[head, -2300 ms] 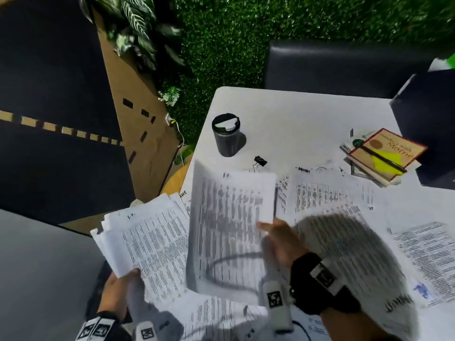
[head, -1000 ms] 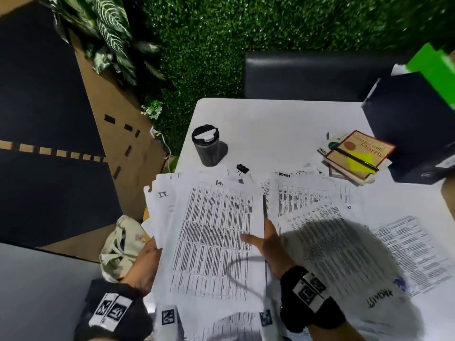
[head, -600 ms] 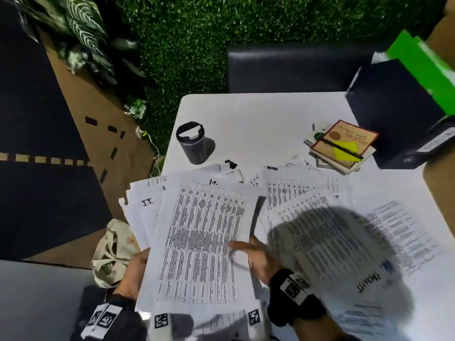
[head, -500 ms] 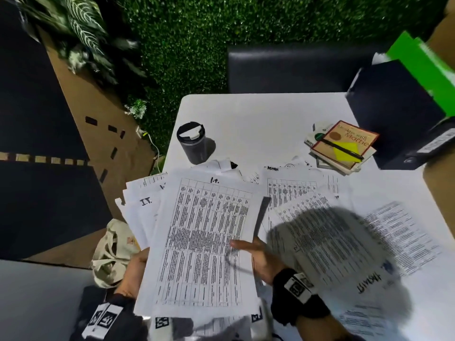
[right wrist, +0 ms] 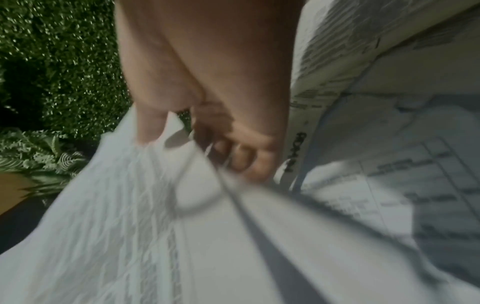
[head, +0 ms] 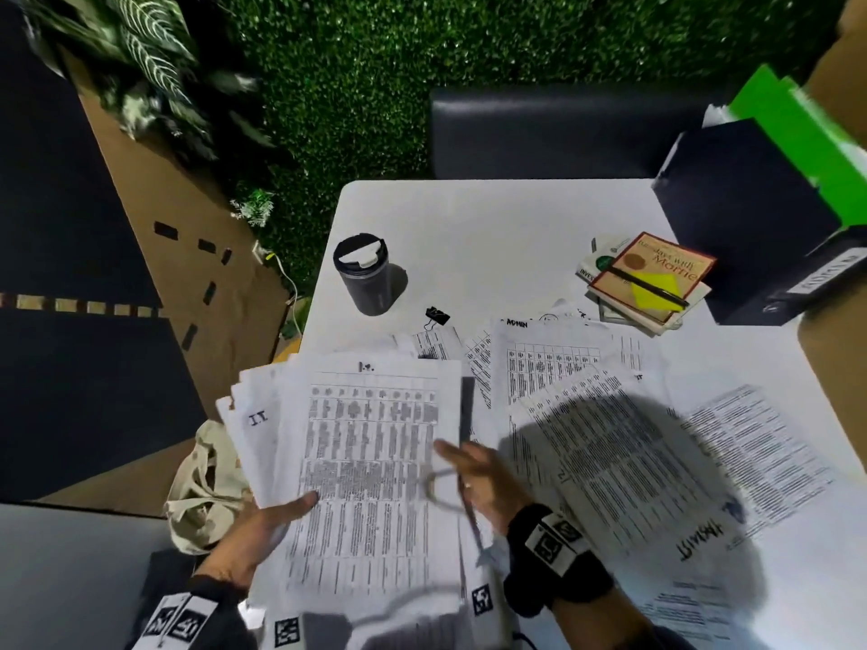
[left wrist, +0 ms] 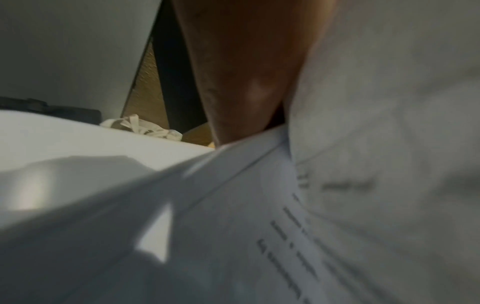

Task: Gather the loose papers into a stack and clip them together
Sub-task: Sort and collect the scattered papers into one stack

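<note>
The gathered stack (head: 370, 466) sits between your 2 hands, over the near left part of the table (head: 492, 236). Your left hand (head: 253, 532) grasps its left edge, thumb on top and the other fingers hidden underneath. Your right hand (head: 478, 476) grips the right edge: thumb on the top sheet, fingers curled beneath, as the right wrist view confirms.

Status: gathering is partly done. The stack is not squared; several sheets fan out past your left thumb.

Remaining, by judgement:
1. Collect the loose sheets (head: 610, 415), which lie spread just right of your right fingers and well beyond.
2. Align all edges.
3. Fit the binder clip (head: 437, 315), which lies unused on the table beyond your fingertips, near the travel mug (head: 365, 280).

The books (head: 650, 283) lie far right of your fingers.
</note>
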The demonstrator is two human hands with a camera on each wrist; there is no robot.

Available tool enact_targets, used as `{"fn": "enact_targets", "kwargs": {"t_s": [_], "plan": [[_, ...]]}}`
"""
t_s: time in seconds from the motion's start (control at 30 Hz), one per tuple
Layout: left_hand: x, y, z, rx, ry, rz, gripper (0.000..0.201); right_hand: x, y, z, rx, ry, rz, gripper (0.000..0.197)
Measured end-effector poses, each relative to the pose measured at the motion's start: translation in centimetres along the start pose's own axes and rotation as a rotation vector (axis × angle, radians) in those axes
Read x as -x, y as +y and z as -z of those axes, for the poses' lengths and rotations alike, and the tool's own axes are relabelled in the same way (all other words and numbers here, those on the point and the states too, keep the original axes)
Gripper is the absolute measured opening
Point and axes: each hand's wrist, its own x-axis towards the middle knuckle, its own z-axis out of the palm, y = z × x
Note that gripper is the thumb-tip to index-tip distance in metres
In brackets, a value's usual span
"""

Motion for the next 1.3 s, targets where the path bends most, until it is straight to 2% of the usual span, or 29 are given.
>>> {"fn": "enact_targets", "kwargs": {"t_s": [0.07, 0.13, 0.17, 0.23, 0.33, 0.37, 0.47, 0.6, 0.67, 0.73, 0.8, 0.9, 0.93, 1.0, 1.07, 1.13, 1.17, 1.23, 1.3], "plan": [[-0.2, -0.3, 1.4, 0.052, -0.003, 0.015, 0.024, -1.9, 0.5, 1.0, 0.156, 0.254, 0.129, 0.068], [0.2, -0.6, 2.6, 0.056, 0.016, -0.034, 0.018, -3.4, 0.6, 2.1, 0.535, 0.533, 0.148, 0.065], [0.0, -1.0, 3.3, 0.059, 0.023, -0.057, 0.021, -4.0, 0.7, 2.5, 0.697, 0.617, 0.136, 0.064], [0.4, -1.2, 3.6, 0.103, 0.059, -0.021, 0.033, -5.2, 0.7, 2.6, 0.918, 0.622, 0.114, 0.074], [0.9, -2.0, 4.3, 0.125, -0.012, -0.023, 0.02, -6.4, 0.0, 2.2, 1.063, 0.534, 0.008, 0.081], [0.7, -2.4, 4.7, 0.128, -0.018, -0.014, 0.022, -6.7, -0.1, 2.3, 1.053, 0.513, -0.029, 0.079], [1.2, -2.3, 4.7, 0.101, 0.04, -0.054, 0.046, -7.2, -0.5, 2.7, 0.834, 0.461, -0.045, 0.063], [1.3, -1.8, 4.5, 0.191, -0.069, -0.107, 0.047, -5.5, -1.7, 4.9, 0.492, 0.444, 0.093, 0.046], [0.5, -2.3, 5.1, 0.143, -0.086, -0.104, 0.048, -3.9, -2.5, 7.8, 0.52, 0.422, 0.127, 0.032], [-0.1, -2.3, 5.1, 0.095, -0.06, -0.064, 0.053, -2.1, -2.6, 11.5, 0.715, 0.522, 0.125, 0.02], [-0.1, -1.5, 4.0, 0.067, -0.056, -0.081, 0.059, -0.5, -1.9, 15.6, 0.769, 0.675, 0.03, 0.025], [1.3, 0.5, 1.1, 0.115, -0.083, -0.127, 0.023, 1.1, 0.1, 20.5, 0.88, 0.825, -0.169, 0.053], [1.3, 0.9, 0.3, 0.179, -0.145, -0.089, 0.03, 1.3, 0.7, 21.7, 0.932, 0.833, -0.224, 0.061], [1.3, 1.8, -1.2, 0.225, -0.186, -0.072, 0.055, 1.2, 1.5, 23.3, 0.997, 0.787, -0.301, 0.076], [1.4, 2.4, -2.2, 0.165, -0.169, -0.098, 0.055, 1.0, 1.8, 23.8, 1.01, 0.731, -0.336, 0.092], [0.5, 2.2, -2.8, 0.052, -0.079, -0.141, 0.054, 0.6, 1.8, 24.2, 0.997, 0.735, -0.345, 0.103], [0.6, 2.3, -3.1, 0.005, -0.03, -0.179, 0.054, 0.5, 1.7, 24.3, 0.989, 0.745, -0.34, 0.105], [0.2, 2.3, -3.6, -0.043, 0.021, -0.228, 0.054, 0.6, 1.3, 24.6, 1.001, 0.76, -0.328, 0.097], [0.4, 2.9, -4.9, -0.027, -0.002, -0.196, 0.057, 0.2, 1.6, 25.2, 0.991, 0.749, -0.222, 0.072]]}}
